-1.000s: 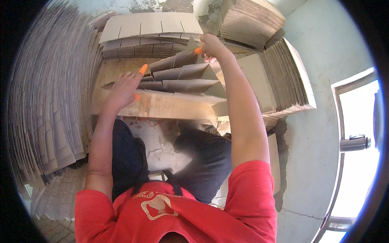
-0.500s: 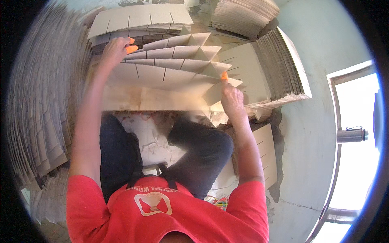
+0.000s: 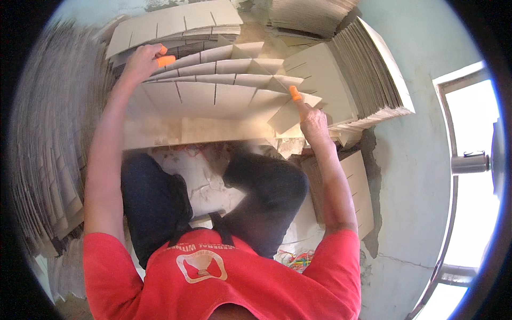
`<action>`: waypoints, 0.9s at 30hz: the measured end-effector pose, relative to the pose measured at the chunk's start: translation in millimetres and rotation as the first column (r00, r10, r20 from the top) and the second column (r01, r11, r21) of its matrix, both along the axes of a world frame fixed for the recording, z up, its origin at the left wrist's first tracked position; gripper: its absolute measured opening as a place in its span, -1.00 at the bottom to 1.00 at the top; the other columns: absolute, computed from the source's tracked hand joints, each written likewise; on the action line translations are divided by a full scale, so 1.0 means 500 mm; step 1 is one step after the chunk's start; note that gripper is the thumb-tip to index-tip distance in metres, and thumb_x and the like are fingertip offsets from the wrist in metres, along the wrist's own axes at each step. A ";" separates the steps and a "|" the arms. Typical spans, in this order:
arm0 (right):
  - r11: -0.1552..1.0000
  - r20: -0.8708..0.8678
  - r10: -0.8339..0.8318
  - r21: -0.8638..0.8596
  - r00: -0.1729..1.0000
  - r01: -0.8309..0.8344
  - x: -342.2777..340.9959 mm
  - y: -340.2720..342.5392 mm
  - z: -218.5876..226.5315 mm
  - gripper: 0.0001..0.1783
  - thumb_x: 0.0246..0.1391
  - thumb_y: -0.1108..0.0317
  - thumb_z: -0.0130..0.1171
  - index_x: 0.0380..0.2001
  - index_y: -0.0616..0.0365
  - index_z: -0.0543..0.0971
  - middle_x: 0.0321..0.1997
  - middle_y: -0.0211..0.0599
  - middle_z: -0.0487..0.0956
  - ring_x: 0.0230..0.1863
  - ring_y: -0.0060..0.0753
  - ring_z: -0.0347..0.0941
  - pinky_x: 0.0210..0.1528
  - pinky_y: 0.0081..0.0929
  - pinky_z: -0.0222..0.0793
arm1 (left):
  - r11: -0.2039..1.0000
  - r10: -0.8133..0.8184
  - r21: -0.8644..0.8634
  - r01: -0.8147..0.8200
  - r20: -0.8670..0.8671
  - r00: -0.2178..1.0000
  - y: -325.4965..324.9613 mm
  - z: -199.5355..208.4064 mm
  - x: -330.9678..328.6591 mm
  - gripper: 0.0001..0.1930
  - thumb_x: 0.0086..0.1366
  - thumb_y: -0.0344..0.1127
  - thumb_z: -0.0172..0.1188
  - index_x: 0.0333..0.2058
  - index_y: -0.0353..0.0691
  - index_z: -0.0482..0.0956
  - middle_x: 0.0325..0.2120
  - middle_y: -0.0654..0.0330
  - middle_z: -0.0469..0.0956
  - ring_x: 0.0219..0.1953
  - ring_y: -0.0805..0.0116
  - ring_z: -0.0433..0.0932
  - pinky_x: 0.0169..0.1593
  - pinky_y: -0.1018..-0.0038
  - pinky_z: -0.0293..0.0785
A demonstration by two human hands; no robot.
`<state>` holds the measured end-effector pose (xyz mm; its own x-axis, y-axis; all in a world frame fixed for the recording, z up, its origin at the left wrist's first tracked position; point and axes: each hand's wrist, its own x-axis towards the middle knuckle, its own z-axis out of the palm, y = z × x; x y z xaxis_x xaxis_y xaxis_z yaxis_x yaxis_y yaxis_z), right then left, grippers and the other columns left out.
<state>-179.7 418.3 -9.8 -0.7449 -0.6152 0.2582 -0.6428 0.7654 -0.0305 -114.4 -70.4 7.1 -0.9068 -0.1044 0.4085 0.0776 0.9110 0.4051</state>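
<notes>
Several slotted cardboard strips [image 3: 213,96] stand on edge before me, fanned apart toward the right. A slotted cross strip [image 3: 286,114] runs through their right ends. My left hand [image 3: 143,63] is at the strips' left ends, with orange covers on its thumb and a finger. Its fingers are closed about the back strip's end; the exact grip is partly hidden. At the right ends, my right hand [image 3: 314,124] has its orange-tipped finger against the cross strip where it meets the front strips. That hand's other fingers are curled and its thumb is hidden.
Tall cardboard piles [image 3: 48,133] line the left side. A slotted stack [image 3: 176,18] lies behind the strips; another stack [image 3: 368,74] leans at the right by the wall [image 3: 405,197]. My knees are below the work board [image 3: 197,130]. A metal cylinder [image 3: 470,163] is at the window.
My view has shifted slightly, moving the strips and stacks a little left and up. Both hands stay at the same ends of the strips, with the right arm swung slightly outward.
</notes>
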 end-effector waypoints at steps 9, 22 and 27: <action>0.924 -0.276 -0.381 -0.144 0.883 0.354 -0.122 0.116 0.017 -0.32 0.00 0.23 0.37 0.19 0.09 0.37 -0.01 -0.10 0.54 0.04 -0.07 0.46 -0.03 -0.15 0.42 | 0.973 -0.030 -0.228 0.043 0.062 0.998 -0.005 -0.036 -0.022 -0.76 0.06 -0.56 0.21 -0.60 -0.41 0.26 -0.52 -0.23 0.32 -0.41 -0.30 0.31 -0.40 0.08 0.26; 0.779 -0.104 -0.611 0.095 0.785 0.619 -0.275 0.225 -0.014 -0.54 0.01 0.34 0.33 -0.03 0.17 0.43 -0.17 0.07 0.62 -0.13 0.14 0.58 -0.14 -0.07 0.46 | 0.990 -0.133 -0.092 0.110 -0.305 0.943 0.229 0.042 0.092 -0.60 0.14 -0.27 0.35 -0.04 -0.22 0.58 -0.26 0.03 0.61 -0.22 0.09 0.58 -0.11 0.27 0.52; 0.796 -0.105 -0.600 -0.179 0.793 0.579 -0.222 0.194 0.051 -0.50 -0.01 0.28 0.36 0.00 0.04 0.43 -0.19 0.05 0.63 -0.17 0.11 0.59 -0.19 -0.02 0.44 | 0.953 -0.279 -0.209 0.221 -0.313 0.908 0.306 0.004 0.088 -0.68 0.13 -0.29 0.35 -0.13 -0.22 0.58 -0.31 0.08 0.61 -0.24 0.10 0.58 -0.14 0.25 0.51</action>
